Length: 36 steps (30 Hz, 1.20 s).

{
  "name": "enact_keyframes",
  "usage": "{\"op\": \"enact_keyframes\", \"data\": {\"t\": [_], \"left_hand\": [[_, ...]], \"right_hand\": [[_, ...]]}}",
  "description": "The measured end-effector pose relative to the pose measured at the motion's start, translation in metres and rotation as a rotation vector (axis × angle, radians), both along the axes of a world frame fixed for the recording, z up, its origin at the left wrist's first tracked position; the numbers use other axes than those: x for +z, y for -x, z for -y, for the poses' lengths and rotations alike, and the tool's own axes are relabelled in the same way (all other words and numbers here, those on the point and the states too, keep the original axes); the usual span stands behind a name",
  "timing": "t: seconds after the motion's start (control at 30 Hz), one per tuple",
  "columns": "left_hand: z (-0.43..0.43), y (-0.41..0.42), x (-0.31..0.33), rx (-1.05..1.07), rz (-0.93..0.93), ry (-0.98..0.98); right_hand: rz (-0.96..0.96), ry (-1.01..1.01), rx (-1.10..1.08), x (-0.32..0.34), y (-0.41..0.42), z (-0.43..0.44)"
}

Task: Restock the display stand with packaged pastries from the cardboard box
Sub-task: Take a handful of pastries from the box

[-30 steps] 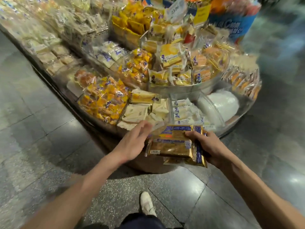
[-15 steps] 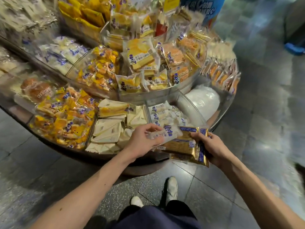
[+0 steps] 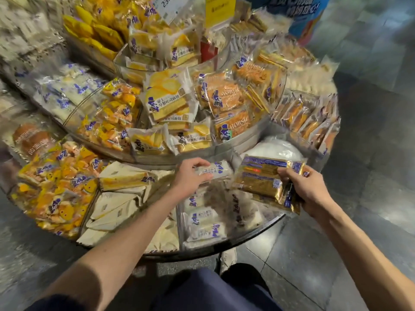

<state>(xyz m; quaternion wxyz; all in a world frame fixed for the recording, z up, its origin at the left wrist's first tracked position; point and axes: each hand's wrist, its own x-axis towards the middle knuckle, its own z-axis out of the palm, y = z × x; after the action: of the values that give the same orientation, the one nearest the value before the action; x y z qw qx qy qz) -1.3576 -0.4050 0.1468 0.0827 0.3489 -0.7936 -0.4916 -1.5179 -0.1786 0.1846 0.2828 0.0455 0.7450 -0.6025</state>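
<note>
- Head view: my left hand (image 3: 190, 176) pinches one white-wrapped pastry packet (image 3: 215, 170) over the lower tier of the round display stand (image 3: 247, 241).
- My right hand (image 3: 307, 189) grips a stack of gold-wrapped pastry packets (image 3: 262, 178) by its right end, beside the white plastic liner (image 3: 278, 147). I cannot tell how many there are.
- Risk: the gold stack is held at one end and sags, so a slack grip could drop the lowest packet past the rim to the floor.
- Risk: released early, the white packet could land across the divider among the triangular sandwich packs (image 3: 116, 205).
- Containers: the compartment below my left hand holds matching white packets (image 3: 206, 223). Farther left are yellow-printed snack bags (image 3: 58, 187), and the upper tier carries toast packs (image 3: 168, 97).
- No cardboard box is in view.
</note>
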Motion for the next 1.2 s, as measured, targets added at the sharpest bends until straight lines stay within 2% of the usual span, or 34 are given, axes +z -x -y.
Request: {"op": "enact_keyframes", "data": {"t": [0.17,0.3,0.37,0.5,0.57,0.63,0.77,0.83,0.9,1.03,1.1,1.17,1.2], "left_hand": [[-0.008,0.058,-0.030,-0.030,0.153,0.114],[-0.016,0.084,-0.057,-0.102,0.143,0.251],[-0.017,0.085,-0.070,-0.163,0.167,0.445],[-0.019,0.081,-0.093,-0.320,0.319,1.007],[-0.017,0.077,-0.097,-0.316,0.364,1.145],[-0.014,0.076,-0.096,-0.332,0.415,1.216],[-0.017,0.075,-0.093,-0.323,0.473,1.212],[-0.019,0.074,-0.089,-0.291,0.434,1.143],[-0.025,0.071,-0.078,-0.207,0.357,0.913],[-0.044,0.059,-0.032,0.169,0.166,0.006],[-0.047,0.044,-0.007,0.288,0.103,-0.450],[-0.048,0.017,0.009,0.283,0.075,-0.688],[-0.048,0.001,0.014,0.279,0.068,-0.733]], "right_hand": [[-0.033,-0.019,0.030,-0.007,0.055,-0.004],[0.007,-0.033,0.098,-0.019,0.074,0.000],[0.030,-0.039,0.114,-0.025,0.077,0.001],[0.055,-0.033,0.156,-0.031,0.087,0.001],[0.082,-0.030,0.176,-0.033,0.091,0.001],[0.108,-0.026,0.190,-0.035,0.094,0.001],[0.132,-0.022,0.217,-0.035,0.093,0.004],[0.139,-0.011,0.232,-0.034,0.090,0.005],[0.142,0.002,0.252,-0.032,0.086,0.007],[0.161,0.063,0.311,-0.018,0.067,0.015],[0.179,0.108,0.366,-0.008,0.050,0.023],[0.200,0.159,0.438,0.000,0.027,0.034],[0.206,0.185,0.475,0.004,0.013,0.040]]}}
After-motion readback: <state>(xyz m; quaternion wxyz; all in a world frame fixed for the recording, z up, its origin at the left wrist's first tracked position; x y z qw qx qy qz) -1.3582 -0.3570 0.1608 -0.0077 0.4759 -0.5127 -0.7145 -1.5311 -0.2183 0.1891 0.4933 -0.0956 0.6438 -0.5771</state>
